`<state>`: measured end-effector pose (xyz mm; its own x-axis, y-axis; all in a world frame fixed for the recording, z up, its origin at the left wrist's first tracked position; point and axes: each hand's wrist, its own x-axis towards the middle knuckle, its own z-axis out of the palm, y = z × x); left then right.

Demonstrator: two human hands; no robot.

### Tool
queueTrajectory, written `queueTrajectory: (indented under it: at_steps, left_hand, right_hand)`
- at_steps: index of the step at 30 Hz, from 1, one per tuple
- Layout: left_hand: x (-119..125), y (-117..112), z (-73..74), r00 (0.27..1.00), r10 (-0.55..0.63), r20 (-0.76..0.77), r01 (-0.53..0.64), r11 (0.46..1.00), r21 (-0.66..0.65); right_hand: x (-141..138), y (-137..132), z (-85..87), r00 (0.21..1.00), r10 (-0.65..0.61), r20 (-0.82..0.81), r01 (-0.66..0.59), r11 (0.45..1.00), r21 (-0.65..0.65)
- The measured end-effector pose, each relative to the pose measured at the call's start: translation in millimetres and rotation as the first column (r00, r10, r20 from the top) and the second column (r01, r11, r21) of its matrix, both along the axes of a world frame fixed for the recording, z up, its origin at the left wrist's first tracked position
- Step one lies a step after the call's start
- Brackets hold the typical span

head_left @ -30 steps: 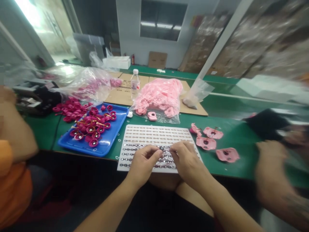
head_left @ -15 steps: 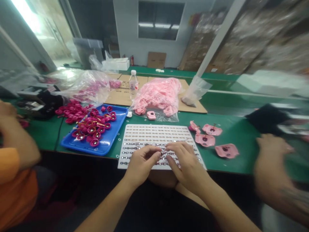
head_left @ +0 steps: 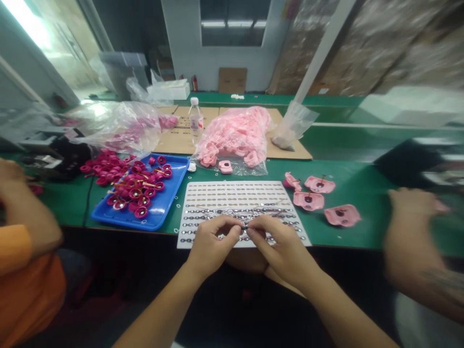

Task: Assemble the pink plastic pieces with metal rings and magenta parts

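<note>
My left hand (head_left: 213, 244) and my right hand (head_left: 281, 246) meet over the near edge of a white perforated tray (head_left: 232, 195) that holds rows of tiny dark parts. Both hands are pinched, fingertips almost touching, with a small dark part (head_left: 244, 227) between them. The tray lies on the green table (head_left: 362, 193) straight in front of me. Three loose pink shells (head_left: 342, 215) lie to the right of the tray.
A blue tray (head_left: 159, 215) of magenta round parts sits left of the white tray. Behind stand a bag of pink pieces (head_left: 237, 135), a clear bag (head_left: 112, 125), a water bottle (head_left: 195, 116) and cardboard. A person in orange (head_left: 21, 270) works at left; another person's arm (head_left: 416, 241) at right.
My hands have drawn slightly toward the tray's near edge and closed together on the small part. The view has tilted down a little. The arm at right has shifted.
</note>
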<state>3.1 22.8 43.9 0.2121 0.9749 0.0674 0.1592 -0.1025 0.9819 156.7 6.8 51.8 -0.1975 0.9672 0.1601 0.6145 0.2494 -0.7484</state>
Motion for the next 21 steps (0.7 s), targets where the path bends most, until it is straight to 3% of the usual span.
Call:
queueTrajectory:
  at_steps: [4,7,9,13,15,17,19,21]
  left_hand:
    - [2.7,3.1,-1.5,0.999,-0.031,-0.008,0.031,0.999,-0.037]
    - [6.9,5.2,-5.4,0.995,-0.062,0.072,0.068,0.993,-0.094]
    - [10.5,7.8,-10.6,0.981,-0.083,0.177,0.111,0.982,-0.155]
    - [14.3,18.7,-25.7,0.959,-0.09,0.27,0.158,0.957,-0.243]
    - [11.9,27.6,-32.5,0.979,-0.085,0.185,0.128,0.964,-0.232]
    - [7.0,39.7,-36.8,0.996,-0.093,-0.004,0.091,0.984,-0.153]
    - [1.3,56.8,-38.1,0.957,-0.067,-0.281,0.074,0.997,0.013]
    - [-2.4,80.3,-37.2,0.85,0.028,-0.526,0.09,0.976,0.197]
  right_hand:
    - [-1.8,-0.1,0.6,0.994,-0.025,-0.109,0.015,0.996,-0.086]
    - [-8.7,0.7,-2.3,0.943,-0.048,-0.33,-0.013,0.984,-0.179]
    - [-14.6,2.2,-7.4,0.833,-0.086,-0.546,-0.067,0.965,-0.255]
    - [-23.6,4.4,-24.7,0.501,-0.26,-0.825,-0.127,0.921,-0.368]
    - [-27.8,2.0,-33.5,0.371,-0.326,-0.87,-0.105,0.916,-0.388]
    - [-31.9,-3.0,-37.0,0.277,-0.368,-0.888,-0.113,0.905,-0.411]
    - [-29.5,-7.0,-29.8,0.251,-0.395,-0.884,-0.137,0.889,-0.436]
    - [-8.9,-5.2,-10.1,0.287,-0.417,-0.862,-0.034,0.895,-0.444]
